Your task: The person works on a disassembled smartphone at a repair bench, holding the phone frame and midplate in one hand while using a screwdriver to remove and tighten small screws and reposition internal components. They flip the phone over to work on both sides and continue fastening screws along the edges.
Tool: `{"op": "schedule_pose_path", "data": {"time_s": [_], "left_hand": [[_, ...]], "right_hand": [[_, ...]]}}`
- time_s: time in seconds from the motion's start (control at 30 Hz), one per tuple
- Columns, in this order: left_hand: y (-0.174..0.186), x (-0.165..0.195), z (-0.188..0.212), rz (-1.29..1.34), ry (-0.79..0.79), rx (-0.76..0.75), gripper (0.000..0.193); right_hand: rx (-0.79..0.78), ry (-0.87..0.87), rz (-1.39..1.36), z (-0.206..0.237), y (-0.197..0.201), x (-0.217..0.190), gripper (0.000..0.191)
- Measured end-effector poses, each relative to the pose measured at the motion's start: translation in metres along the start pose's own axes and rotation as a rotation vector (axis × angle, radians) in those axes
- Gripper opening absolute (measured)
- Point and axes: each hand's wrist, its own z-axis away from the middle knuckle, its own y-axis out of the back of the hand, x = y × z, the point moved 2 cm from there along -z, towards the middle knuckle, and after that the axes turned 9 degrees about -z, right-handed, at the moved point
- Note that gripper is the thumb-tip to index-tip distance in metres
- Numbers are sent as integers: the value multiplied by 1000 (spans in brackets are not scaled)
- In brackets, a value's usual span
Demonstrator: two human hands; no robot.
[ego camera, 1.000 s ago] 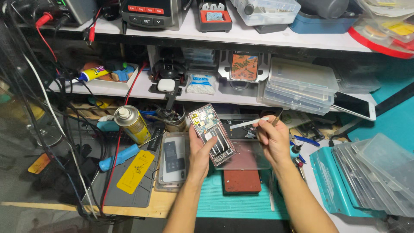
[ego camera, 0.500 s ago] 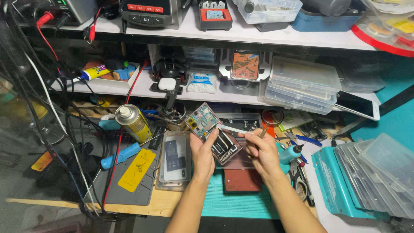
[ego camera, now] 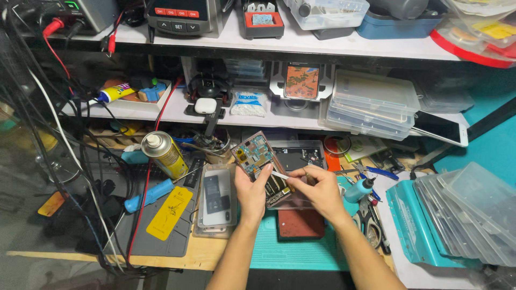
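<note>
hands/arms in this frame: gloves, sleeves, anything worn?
Both bare. Left hand and right hand show no gloves, and no rings can be made out. Both forearms are uncovered down to the bottom edge of the picture: no sleeves, watch, wrist strap or cable visible on either.

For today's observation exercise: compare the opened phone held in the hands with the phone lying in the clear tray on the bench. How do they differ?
The opened phone is lifted and tilted in the left hand; the phone in the clear tray lies flat. The opened phone shows its circuit boards, while the tray phone shows a closed dark face. The right hand holds a thin white tool to the opened phone; nothing touches the tray phone. Both are slim rectangular handsets.
</note>
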Motion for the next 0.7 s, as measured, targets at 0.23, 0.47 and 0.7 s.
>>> {"op": "schedule_pose_path", "data": {"time_s": [0.23, 0.47, 0.7], "left_hand": [[-1, 1, 1, 128, 92, 21, 35], [-2, 2, 0, 230, 163, 42, 31], [-3, -1, 0, 184, 138, 51, 31]], "right_hand": [[-4, -42, 45, -2, 5, -7, 13], [50, -143, -303, 0, -10, 7, 13], [66, -134, -259, -1, -16, 16, 12]]}}
